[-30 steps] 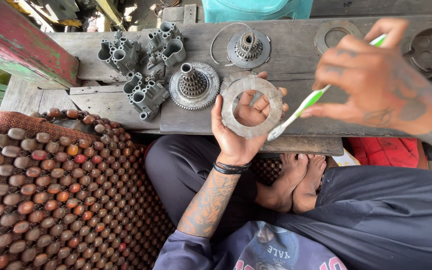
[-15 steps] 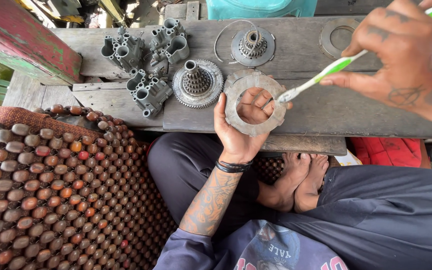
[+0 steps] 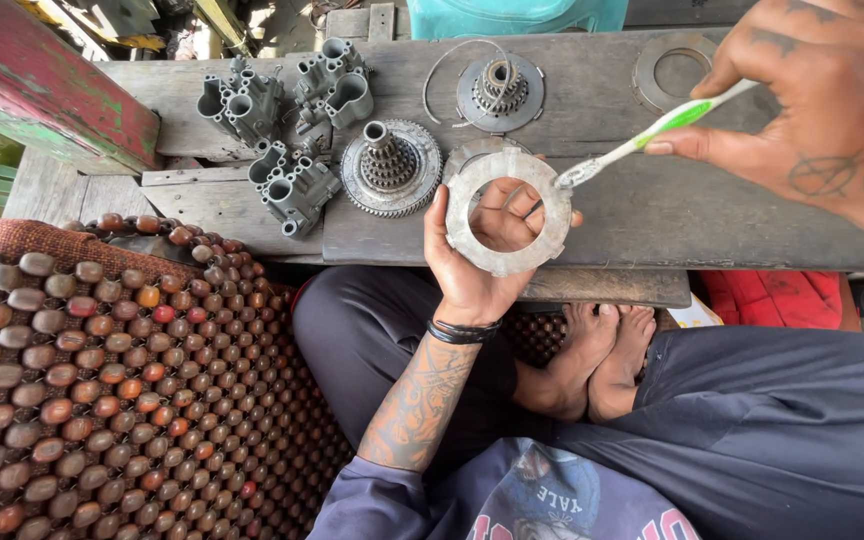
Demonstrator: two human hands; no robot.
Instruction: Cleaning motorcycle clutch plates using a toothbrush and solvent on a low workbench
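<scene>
My left hand (image 3: 480, 262) holds a flat grey metal ring plate (image 3: 508, 211) upright on its fingertips, palm showing through the hole, above the front of the wooden bench (image 3: 642, 215). My right hand (image 3: 824, 108) grips a green and white toothbrush (image 3: 652, 132) at the upper right. The brush's bristle end touches the ring's upper right edge.
On the bench lie a toothed gear hub (image 3: 390, 167), another hub with a wire ring (image 3: 498, 92), a flat ring plate (image 3: 680, 70) and several grey cast housings (image 3: 282, 110). A wooden bead seat mat (image 3: 102, 370) fills the left. My crossed legs and bare feet (image 3: 602, 355) sit below.
My right hand has drawn the toothbrush up and to the right along the ring's edge. The left hand has kept the ring plate in nearly the same place.
</scene>
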